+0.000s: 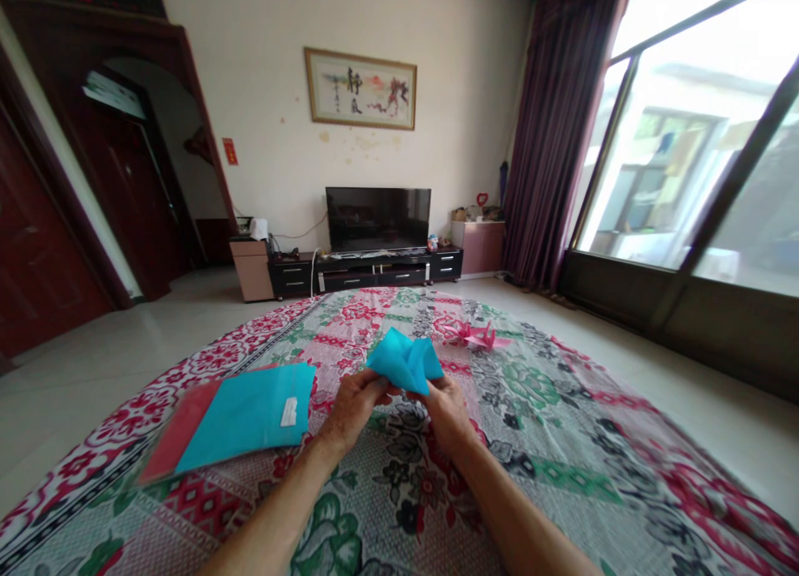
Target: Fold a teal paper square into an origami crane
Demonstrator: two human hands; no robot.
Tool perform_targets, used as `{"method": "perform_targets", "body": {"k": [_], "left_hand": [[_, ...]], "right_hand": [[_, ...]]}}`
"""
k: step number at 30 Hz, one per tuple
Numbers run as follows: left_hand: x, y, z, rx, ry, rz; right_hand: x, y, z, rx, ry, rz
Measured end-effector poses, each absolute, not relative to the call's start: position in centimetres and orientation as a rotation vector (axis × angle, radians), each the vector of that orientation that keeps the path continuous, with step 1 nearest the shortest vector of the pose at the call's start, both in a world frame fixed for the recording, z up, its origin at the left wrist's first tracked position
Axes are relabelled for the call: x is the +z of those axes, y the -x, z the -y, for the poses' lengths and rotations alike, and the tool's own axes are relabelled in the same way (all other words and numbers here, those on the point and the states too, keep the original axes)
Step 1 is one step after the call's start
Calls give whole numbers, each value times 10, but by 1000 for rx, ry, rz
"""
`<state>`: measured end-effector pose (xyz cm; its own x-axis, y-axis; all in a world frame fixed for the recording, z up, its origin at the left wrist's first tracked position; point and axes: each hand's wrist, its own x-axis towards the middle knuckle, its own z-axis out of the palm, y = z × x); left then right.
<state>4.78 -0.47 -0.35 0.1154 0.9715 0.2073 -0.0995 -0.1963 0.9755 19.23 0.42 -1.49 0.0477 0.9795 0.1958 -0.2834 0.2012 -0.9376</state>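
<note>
A partly folded sheet of blue paper (404, 360) is held up above the patterned cloth, in the middle of the view. My left hand (359, 403) pinches its lower left side, and my right hand (444, 401) grips the lower right side. Creases and raised flaps show on the paper; its underside and some of my fingertips are hidden. Beyond my right hand, pink folded paper cranes (480, 336) rest on the cloth. Left of my hands lies a clear packet of blue paper sheets (250, 414) with red sheets (181, 430) at its left side and a small white label.
The round table's floral tablecloth (543, 384) spreads beneath everything. Farther back stand a television (378, 218) and a low black cabinet (293, 278) against the wall. A purple curtain (549, 135) and large window are at right, a dark red door (47, 210) at left.
</note>
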Motion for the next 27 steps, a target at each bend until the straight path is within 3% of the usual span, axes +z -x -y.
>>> {"method": "perform_targets", "body": {"k": [27], "left_hand": [[3, -45, 2, 1339, -1298, -989]], "right_hand": [[-21, -194, -6, 1465, 698, 1084]]}}
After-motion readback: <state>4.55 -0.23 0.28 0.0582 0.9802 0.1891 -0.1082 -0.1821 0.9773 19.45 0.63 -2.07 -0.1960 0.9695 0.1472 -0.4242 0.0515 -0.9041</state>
